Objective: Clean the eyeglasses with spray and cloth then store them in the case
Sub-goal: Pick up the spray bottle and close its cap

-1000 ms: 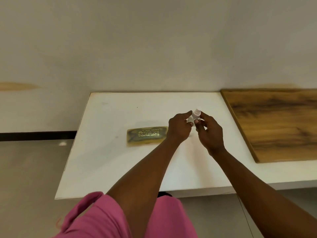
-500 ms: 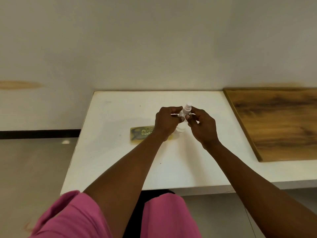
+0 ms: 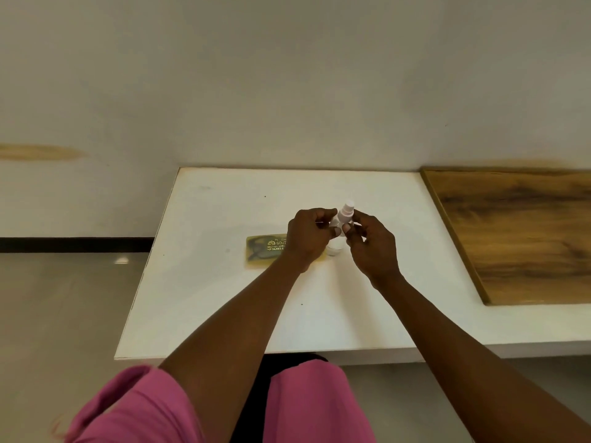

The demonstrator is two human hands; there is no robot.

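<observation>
Both hands mid-table, right hand [image 3: 371,244] gripping spray bottle [image 3: 346,215], left hand [image 3: 307,239] beside

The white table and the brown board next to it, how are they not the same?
The white table is plain and bright, while the brown board shows dark wood grain. The table has things on it, a yellowish case and the person's hands working above it; the board lies bare. The table fills the middle of the view, the board sits at its right side. Both are flat and reach the wall.
</observation>
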